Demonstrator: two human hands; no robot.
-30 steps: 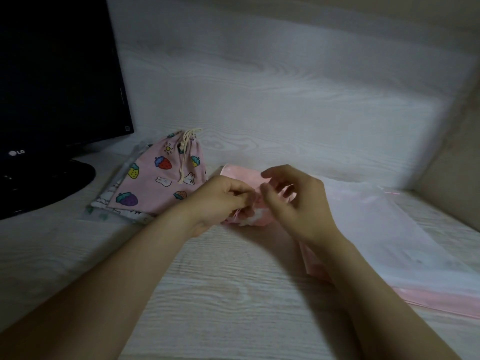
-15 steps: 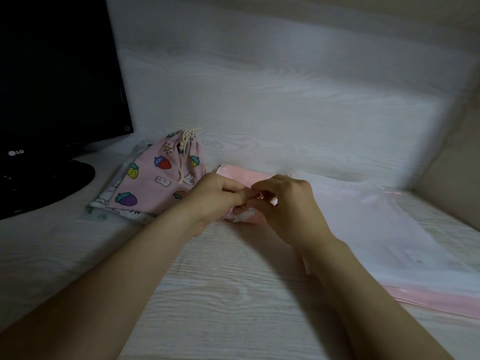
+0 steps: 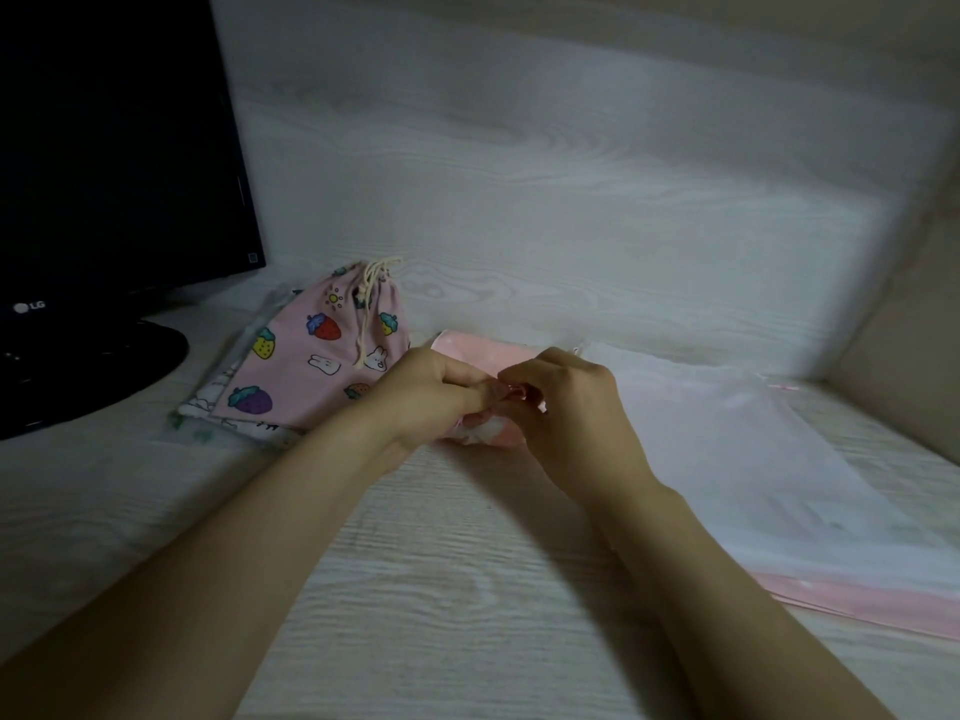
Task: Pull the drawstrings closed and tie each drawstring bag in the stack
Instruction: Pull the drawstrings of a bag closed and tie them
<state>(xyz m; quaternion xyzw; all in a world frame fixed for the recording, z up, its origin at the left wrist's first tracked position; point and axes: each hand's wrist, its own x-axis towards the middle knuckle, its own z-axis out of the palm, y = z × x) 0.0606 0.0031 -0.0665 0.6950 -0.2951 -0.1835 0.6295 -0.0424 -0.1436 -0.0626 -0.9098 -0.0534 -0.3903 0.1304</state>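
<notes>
Pale wood-grain desk (image 3: 467, 589), matching wall (image 3: 519, 174), monitor (image 3: 114, 148) at left edge; left hand (image 3: 431, 392) and right hand (image 3: 566, 402) pinch pink bag (image 3: 485, 433).

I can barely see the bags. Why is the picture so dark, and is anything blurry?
Head view: the room light is dim, brightest on the back wall; the monitor is almost black; the pink bag between the left hand and right hand looks soft and shadowed.

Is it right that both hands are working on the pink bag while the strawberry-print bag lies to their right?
No. The head view shows the strawberry-print bag lying to their left, near the monitor. Both the left hand and right hand are indeed working on the pink bag.
</notes>
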